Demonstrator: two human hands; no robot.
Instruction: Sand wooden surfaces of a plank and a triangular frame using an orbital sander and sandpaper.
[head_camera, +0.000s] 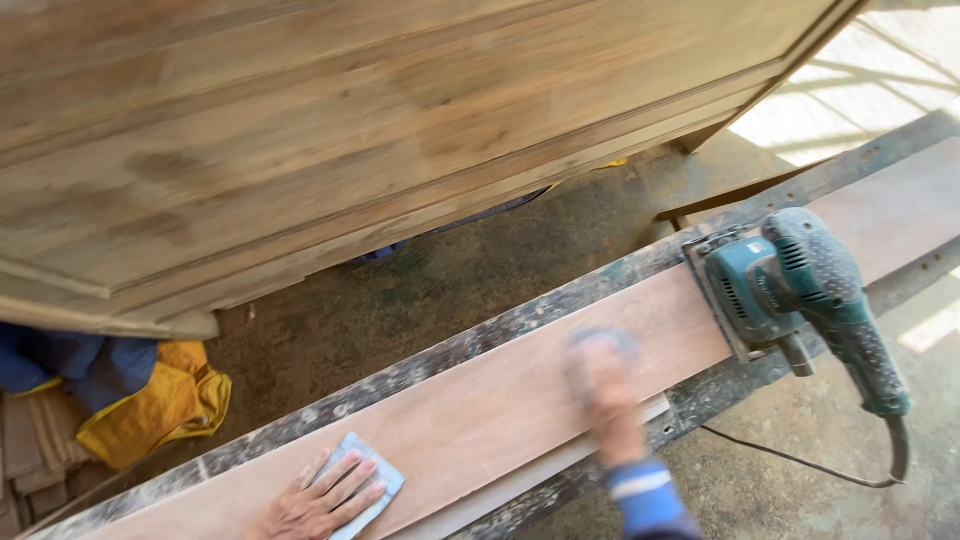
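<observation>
At six o'clock I am pressing my left hand (322, 500), fingers flat and spread, on a pale blue sanding pad (366, 480) lying on the long reddish plank (520, 395). My right hand (607, 398) is blurring at five o'clock over the plank; I cannot tell its grip. At three o'clock the teal electric sander (800, 290) is resting on the plank, with the wooden cabinet (330, 130) looming at twelve.

Teal electric sander (800, 290) with cord, big wooden panel (350, 120), yellow-blue cloth (150, 400).
</observation>
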